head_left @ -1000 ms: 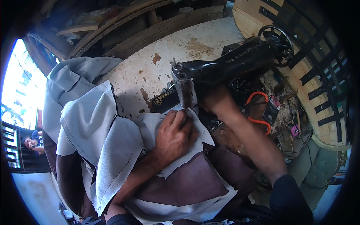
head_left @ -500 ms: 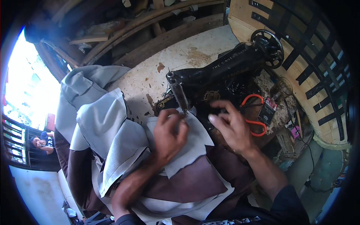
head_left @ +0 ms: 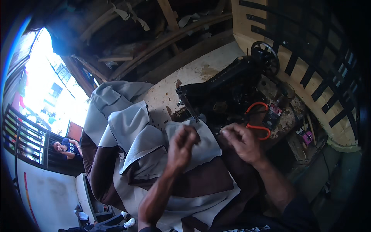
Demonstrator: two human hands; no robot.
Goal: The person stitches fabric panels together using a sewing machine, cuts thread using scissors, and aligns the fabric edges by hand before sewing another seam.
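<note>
A black sewing machine stands on the worn table, its needle end over a piece of grey fabric. My left hand hovers over that piece just in front of the needle, fingers curled together. To the right, my right hand is raised with thumb and forefinger pinched. Whatever either hand holds is too small or hidden to make out. Grey-backed maroon fabric spreads below my wrists, and more grey fabric is heaped left of the machine.
Orange-handled scissors lie right of my right hand, beside a small dark packet and a glass. A wooden frame with black straps leans at the right. Another person is at the far left by a railing.
My right hand has gone from spread fingers to a pinch. My left hand has come slightly nearer, away from the needle. The whole view has shifted and tilted.
</note>
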